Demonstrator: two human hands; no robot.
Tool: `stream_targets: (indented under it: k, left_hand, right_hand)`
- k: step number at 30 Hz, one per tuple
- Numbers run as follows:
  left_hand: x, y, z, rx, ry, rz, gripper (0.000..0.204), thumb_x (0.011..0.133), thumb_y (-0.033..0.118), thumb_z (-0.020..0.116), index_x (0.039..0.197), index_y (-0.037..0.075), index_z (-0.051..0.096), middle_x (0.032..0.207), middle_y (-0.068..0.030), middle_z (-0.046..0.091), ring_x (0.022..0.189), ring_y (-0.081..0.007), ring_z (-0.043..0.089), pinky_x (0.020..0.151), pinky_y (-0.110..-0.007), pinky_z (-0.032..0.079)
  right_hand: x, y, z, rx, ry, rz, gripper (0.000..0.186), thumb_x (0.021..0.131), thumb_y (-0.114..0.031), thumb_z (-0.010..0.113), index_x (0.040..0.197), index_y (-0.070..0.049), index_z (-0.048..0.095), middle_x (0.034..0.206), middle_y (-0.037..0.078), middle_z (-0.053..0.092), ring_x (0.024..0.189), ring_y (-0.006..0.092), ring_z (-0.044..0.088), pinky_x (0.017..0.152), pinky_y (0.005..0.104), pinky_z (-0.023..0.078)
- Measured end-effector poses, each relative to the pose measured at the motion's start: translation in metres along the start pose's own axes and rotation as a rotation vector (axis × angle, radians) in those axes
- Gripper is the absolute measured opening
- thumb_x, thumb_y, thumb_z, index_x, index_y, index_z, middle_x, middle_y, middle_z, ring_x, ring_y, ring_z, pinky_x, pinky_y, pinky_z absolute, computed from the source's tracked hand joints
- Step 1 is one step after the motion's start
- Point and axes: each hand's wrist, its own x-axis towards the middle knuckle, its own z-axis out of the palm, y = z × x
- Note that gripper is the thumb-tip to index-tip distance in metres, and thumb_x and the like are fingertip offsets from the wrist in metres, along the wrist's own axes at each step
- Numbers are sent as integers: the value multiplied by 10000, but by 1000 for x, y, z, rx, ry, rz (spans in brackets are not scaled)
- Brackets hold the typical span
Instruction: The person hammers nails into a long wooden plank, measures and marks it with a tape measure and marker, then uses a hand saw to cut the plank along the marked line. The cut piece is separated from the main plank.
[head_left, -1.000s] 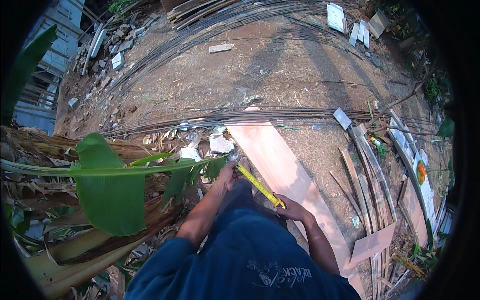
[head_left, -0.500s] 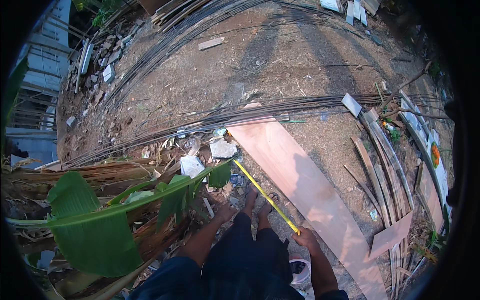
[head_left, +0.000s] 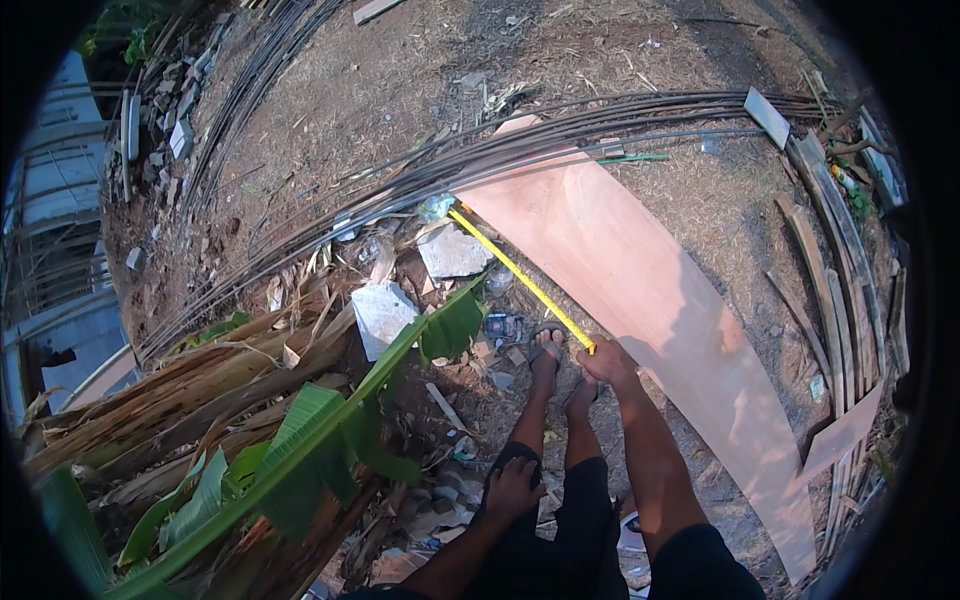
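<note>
My right hand [head_left: 610,362] is closed around the near end of a yellow tape measure [head_left: 525,279]. The stretched tape runs away to the upper left, beside the left edge of a long pinkish plywood board [head_left: 640,270], and its far end is near the board's far left corner. That board lies flat on the ground, with thin rods across its far end. My left hand [head_left: 516,487] lies on my knee, holding nothing, its fingers spread. Whether a tape case is inside my right hand is hidden.
Bundled dark metal rods [head_left: 400,195] cross the ground ahead. Broken pale slabs [head_left: 452,250] lie left of the tape. A banana leaf [head_left: 310,440] and fallen trunks [head_left: 190,385] fill the lower left. Timber planks [head_left: 850,290] are stacked at right; a bucket [head_left: 632,530] stands near my legs.
My right hand has moved forward with the tape, which now reaches the board's far corner. My left hand has come back onto my knee. The view has shifted, lower and closer.
</note>
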Motion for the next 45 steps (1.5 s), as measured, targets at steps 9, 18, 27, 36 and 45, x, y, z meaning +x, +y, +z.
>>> stream_targets:
  k: [9,18,27,36,45]
  left_hand:
    - [7,1,5,-21,-8,-39,654,885,539,558,1367,98,517,1447,-144,468,1366,-290,425,1131,-479,306]
    - [12,6,2,-19,-47,-62,643,896,547,539,1350,92,525,1443,-138,473,1367,-284,426,1130,-477,307]
    - [14,9,-7,-37,-16,-57,596,861,456,642,1328,100,542,1405,-141,507,1331,-283,469,1106,-481,351]
    - [15,13,-13,-15,-34,-86,565,869,440,625,1323,113,547,1423,-122,488,1345,-266,452,1126,-461,322]
    - [19,11,-17,45,-76,-69,600,902,470,559,1365,91,510,1449,-146,463,1356,-281,441,1143,-469,292]
  right_hand:
    - [6,11,-1,165,-69,-48,513,743,-448,633,1090,-70,614,936,171,688,889,310,682,778,407,513]
    - [28,11,10,317,-28,-30,540,747,-418,671,1161,-73,636,672,92,641,588,188,618,580,347,487]
    - [46,-21,7,228,-19,-51,616,742,-522,656,1173,-83,631,803,149,664,772,244,658,667,390,502]
    - [49,-7,6,442,-178,33,578,776,-602,656,1114,-134,641,999,132,655,902,244,657,673,382,526]
    - [76,6,-6,533,-397,69,641,788,-532,631,1332,-205,542,1436,108,464,1167,305,578,756,447,609]
